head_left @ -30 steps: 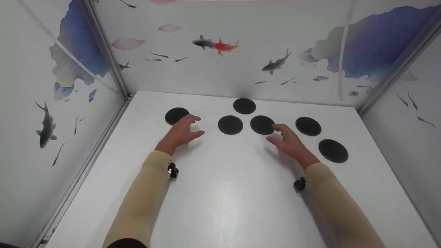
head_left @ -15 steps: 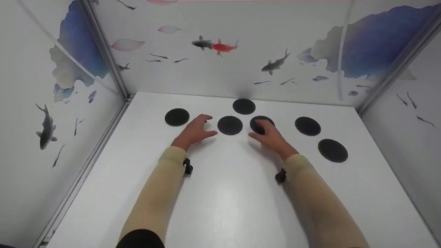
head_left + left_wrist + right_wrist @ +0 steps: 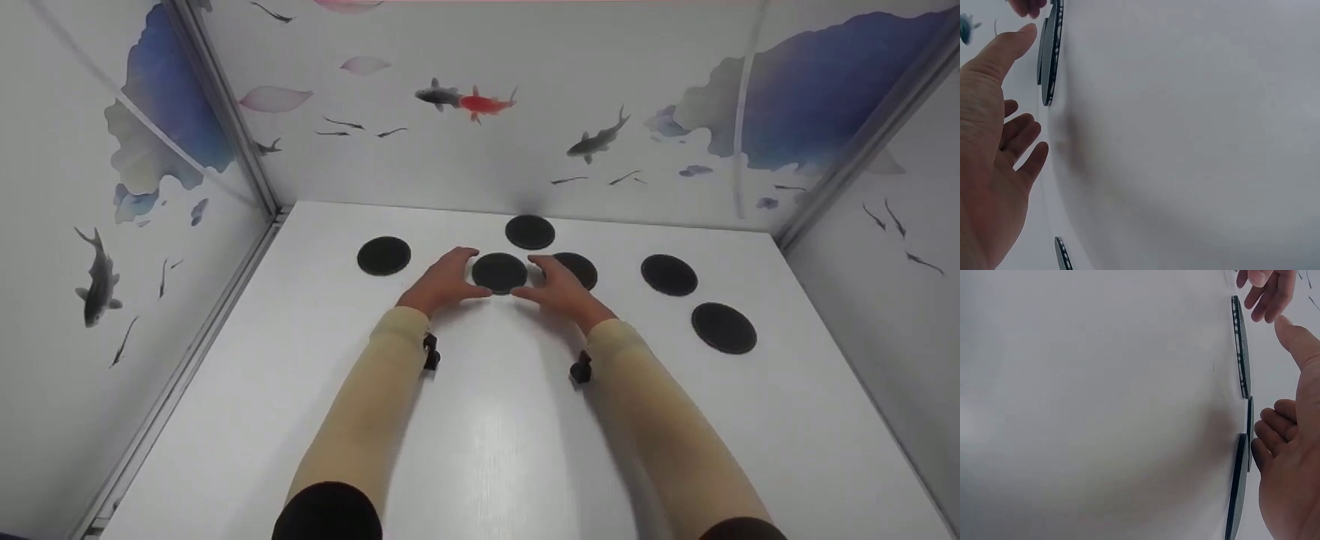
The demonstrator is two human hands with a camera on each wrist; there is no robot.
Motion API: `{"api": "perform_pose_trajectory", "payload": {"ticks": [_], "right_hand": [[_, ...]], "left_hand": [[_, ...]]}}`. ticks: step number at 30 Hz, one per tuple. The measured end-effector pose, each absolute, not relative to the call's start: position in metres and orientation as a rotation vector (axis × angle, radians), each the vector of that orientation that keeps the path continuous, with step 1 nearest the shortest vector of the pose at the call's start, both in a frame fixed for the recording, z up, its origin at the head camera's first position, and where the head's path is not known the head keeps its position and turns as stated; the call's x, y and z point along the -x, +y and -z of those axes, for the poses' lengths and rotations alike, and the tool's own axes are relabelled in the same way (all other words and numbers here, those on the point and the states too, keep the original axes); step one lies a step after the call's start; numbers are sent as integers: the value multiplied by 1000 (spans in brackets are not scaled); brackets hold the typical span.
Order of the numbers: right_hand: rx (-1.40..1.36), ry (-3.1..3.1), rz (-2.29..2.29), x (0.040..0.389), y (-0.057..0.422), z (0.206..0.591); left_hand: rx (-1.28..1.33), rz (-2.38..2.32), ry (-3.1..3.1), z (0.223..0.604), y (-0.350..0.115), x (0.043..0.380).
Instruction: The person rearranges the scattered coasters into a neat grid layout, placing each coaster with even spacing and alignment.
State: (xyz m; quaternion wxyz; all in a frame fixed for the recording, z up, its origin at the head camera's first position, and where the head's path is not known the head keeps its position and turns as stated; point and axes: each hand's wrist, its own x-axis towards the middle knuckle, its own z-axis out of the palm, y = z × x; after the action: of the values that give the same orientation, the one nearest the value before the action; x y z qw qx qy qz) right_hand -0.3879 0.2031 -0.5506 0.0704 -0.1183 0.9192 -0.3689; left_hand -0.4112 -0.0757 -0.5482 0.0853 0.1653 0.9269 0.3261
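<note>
A flat black round disc [image 3: 499,273] lies in the middle of the white table [image 3: 487,420]. My left hand [image 3: 442,281] is at its left side and my right hand [image 3: 562,294] at its right, thumbs toward me and fingers gently bent, palms facing each other. Part of another black disc [image 3: 583,268] is hidden behind the right hand. In the left wrist view the left hand [image 3: 999,152] hovers above the table, apart from the discs. The right wrist view has the right hand [image 3: 1286,455] likewise raised, near a disc [image 3: 1241,349] with pale marks along its edge.
Similar black discs lie at the left [image 3: 384,256], behind the middle one [image 3: 530,232], and at the right [image 3: 669,274], with one more disc [image 3: 724,328] nearer me. A white wall [image 3: 480,165] printed with fish closes off the back; side panels flank the table.
Both hands have moved inward, the left to the right and the right to the left, from beside the outer discs to either side of the middle disc. The discs stay where they were.
</note>
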Motion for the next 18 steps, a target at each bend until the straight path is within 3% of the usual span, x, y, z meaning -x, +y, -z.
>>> {"api": "perform_pose_trajectory", "payload": {"ticks": [18], "right_hand": [[391, 2756, 918, 415, 181, 553]], "left_hand": [[-531, -902, 2720, 554, -59, 430]]}}
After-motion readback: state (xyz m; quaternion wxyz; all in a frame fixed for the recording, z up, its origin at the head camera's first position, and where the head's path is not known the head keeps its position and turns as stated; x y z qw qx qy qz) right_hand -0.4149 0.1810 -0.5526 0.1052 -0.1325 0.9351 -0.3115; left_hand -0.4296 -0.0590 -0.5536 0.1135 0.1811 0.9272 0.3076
